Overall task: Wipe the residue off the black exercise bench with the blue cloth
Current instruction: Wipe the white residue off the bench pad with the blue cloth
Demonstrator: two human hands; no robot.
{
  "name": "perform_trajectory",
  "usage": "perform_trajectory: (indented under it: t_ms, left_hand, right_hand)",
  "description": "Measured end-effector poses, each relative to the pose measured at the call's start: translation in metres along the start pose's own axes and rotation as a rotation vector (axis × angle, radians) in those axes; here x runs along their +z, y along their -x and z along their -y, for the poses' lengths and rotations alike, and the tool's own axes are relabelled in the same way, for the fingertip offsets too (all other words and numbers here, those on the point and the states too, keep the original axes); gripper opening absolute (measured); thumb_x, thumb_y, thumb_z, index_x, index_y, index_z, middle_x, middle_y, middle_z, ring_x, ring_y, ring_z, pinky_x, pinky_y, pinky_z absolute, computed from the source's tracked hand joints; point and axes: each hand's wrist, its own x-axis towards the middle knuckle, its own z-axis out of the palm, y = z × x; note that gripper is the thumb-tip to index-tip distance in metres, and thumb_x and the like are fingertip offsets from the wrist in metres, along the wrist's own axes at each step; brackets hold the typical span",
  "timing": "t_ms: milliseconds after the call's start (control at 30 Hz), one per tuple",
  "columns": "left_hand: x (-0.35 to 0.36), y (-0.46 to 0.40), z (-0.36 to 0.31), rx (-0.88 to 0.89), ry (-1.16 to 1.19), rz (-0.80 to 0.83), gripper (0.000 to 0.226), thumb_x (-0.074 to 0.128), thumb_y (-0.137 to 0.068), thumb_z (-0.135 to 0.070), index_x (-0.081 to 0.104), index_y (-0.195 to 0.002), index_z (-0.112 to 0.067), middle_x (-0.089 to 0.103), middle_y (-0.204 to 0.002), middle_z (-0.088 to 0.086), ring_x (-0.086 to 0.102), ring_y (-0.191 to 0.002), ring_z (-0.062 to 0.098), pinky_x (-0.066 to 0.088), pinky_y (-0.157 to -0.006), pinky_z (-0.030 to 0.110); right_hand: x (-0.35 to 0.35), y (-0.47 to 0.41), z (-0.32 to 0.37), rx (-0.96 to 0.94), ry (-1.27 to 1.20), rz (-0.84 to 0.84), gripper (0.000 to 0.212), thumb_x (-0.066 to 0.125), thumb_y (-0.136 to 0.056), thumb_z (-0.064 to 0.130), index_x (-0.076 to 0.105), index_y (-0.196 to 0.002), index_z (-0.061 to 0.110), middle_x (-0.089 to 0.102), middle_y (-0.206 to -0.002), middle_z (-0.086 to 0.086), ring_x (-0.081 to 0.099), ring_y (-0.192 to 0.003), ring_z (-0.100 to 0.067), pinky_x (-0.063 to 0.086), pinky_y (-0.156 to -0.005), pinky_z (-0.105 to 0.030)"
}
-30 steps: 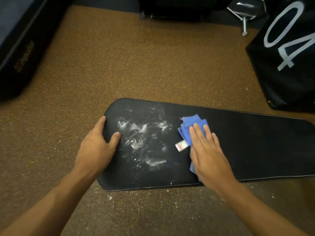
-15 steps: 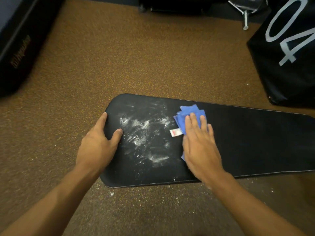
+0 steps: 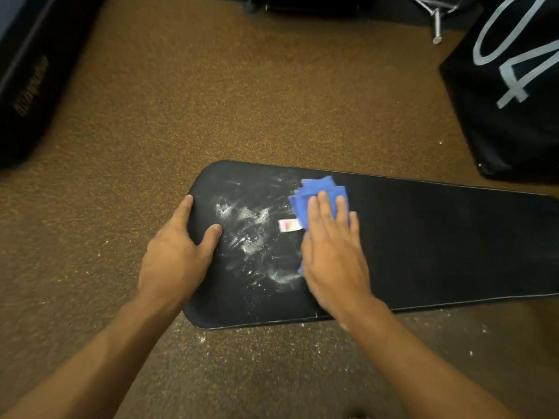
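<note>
My right grip (image 3: 332,252), fingers flat and unclenched, is pushing the cloth (image 3: 317,192) leftward along the bench (image 3: 438,246). The cloth is now meeting the residue (image 3: 248,234), most of it still waiting to be wiped. My left grip (image 3: 175,255) is clasping the rounded near end, steadying it.

Open black bench (image 3: 438,252) rightward of the cloth (image 3: 314,196); left hand (image 3: 175,258) at its rounded end.

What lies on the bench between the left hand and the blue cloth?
White residue smeared on the bench, plus the blue cloth's white tag; head view.
</note>
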Motion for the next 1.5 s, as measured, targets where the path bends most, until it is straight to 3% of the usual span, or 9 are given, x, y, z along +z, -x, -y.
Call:
perform_trajectory:
  t_ms: [167, 433, 633, 767, 900, 1100, 1200, 1333, 1500]
  left_hand:
    - [-0.003, 0.002, -0.001, -0.005, 0.025, 0.010, 0.073, 0.062, -0.092, -0.050, 0.031, -0.156, -0.032, 0.054, -0.150, 0.003, 0.051, -0.133, 0.034, 0.042, -0.105, 0.048]
    - [-0.003, 0.001, 0.000, 0.000, 0.014, 0.009, 0.073, 0.062, -0.093, -0.050, 0.031, -0.157, -0.032, 0.053, -0.151, 0.002, 0.051, -0.134, 0.034, 0.041, -0.107, 0.048]
    - [-0.007, 0.003, -0.011, -0.044, -0.013, 0.031, 0.073, 0.064, -0.092, -0.048, 0.032, -0.156, -0.033, 0.053, -0.151, 0.003, 0.051, -0.134, 0.035, 0.041, -0.106, 0.046]
    - [-0.010, 0.004, -0.018, -0.077, -0.013, 0.038, 0.074, 0.065, -0.092, -0.048, 0.032, -0.156, -0.032, 0.053, -0.151, 0.003, 0.051, -0.135, 0.035, 0.041, -0.106, 0.046]
    - [-0.007, 0.005, -0.016, -0.077, -0.008, 0.018, 0.073, 0.065, -0.092, -0.047, 0.034, -0.156, -0.033, 0.055, -0.149, 0.005, 0.051, -0.134, 0.035, 0.041, -0.107, 0.046]
    - [-0.007, 0.004, -0.011, -0.060, -0.025, 0.024, 0.073, 0.065, -0.091, -0.048, 0.035, -0.155, -0.032, 0.057, -0.147, 0.009, 0.052, -0.132, 0.037, 0.041, -0.106, 0.047]
    - [-0.007, 0.004, -0.012, -0.055, 0.004, 0.028, 0.073, 0.065, -0.091, -0.048, 0.034, -0.155, -0.032, 0.058, -0.145, 0.009, 0.053, -0.131, 0.038, 0.042, -0.106, 0.048]
    - [-0.005, 0.003, -0.009, -0.039, -0.004, 0.022, 0.072, 0.064, -0.092, -0.048, 0.034, -0.155, -0.032, 0.058, -0.146, 0.009, 0.053, -0.131, 0.039, 0.042, -0.105, 0.048]
    - [-0.006, 0.001, -0.007, -0.028, -0.031, 0.029, 0.073, 0.064, -0.092, -0.049, 0.034, -0.155, -0.030, 0.056, -0.148, 0.010, 0.052, -0.132, 0.040, 0.042, -0.106, 0.050]
  right_hand:
    - [0.000, 0.062, -0.013, -0.319, 0.106, 0.100, 0.060, 0.025, -0.103, 0.026, 0.015, -0.160, 0.011, 0.012, -0.169, -0.006, -0.001, -0.156, -0.026, 0.010, -0.125, -0.048]
    - [0.000, -0.009, -0.013, 0.035, 0.015, -0.017, 0.065, 0.011, -0.099, 0.031, 0.018, -0.160, 0.009, 0.013, -0.169, -0.008, -0.002, -0.156, -0.029, 0.005, -0.126, -0.049]
    - [-0.008, 0.056, -0.049, -0.365, 0.137, 0.083, 0.061, 0.028, -0.100, 0.023, 0.023, -0.159, 0.008, 0.019, -0.168, -0.008, 0.004, -0.156, -0.026, 0.012, -0.122, -0.047]
    - [-0.015, 0.036, -0.085, -0.227, 0.135, 0.044, 0.060, 0.027, -0.100, 0.023, 0.026, -0.158, 0.008, 0.025, -0.166, -0.008, 0.007, -0.156, -0.027, 0.015, -0.122, -0.049]
    - [-0.007, 0.005, -0.037, -0.045, 0.059, -0.033, 0.061, 0.023, -0.100, 0.027, 0.030, -0.156, 0.004, 0.028, -0.164, -0.013, 0.014, -0.154, -0.035, 0.020, -0.122, -0.055]
    - [-0.004, 0.066, -0.050, -0.333, 0.135, 0.066, 0.060, 0.031, -0.101, 0.023, 0.021, -0.159, 0.008, 0.018, -0.168, -0.008, 0.003, -0.156, -0.028, 0.014, -0.123, -0.049]
    - [-0.010, 0.059, -0.075, -0.192, 0.106, 0.058, 0.060, 0.026, -0.102, 0.025, 0.020, -0.159, 0.010, 0.017, -0.168, -0.006, 0.001, -0.156, -0.026, 0.015, -0.123, -0.051]
    - [-0.002, 0.010, -0.024, 0.099, 0.012, -0.046, 0.064, 0.017, -0.099, 0.030, 0.023, -0.159, 0.008, 0.019, -0.167, -0.009, 0.003, -0.156, -0.030, 0.010, -0.125, -0.052]
    - [0.007, 0.066, 0.005, -0.224, 0.055, 0.078, 0.059, 0.026, -0.105, 0.026, 0.013, -0.160, 0.010, 0.009, -0.169, -0.007, -0.006, -0.156, -0.027, 0.009, -0.126, -0.051]
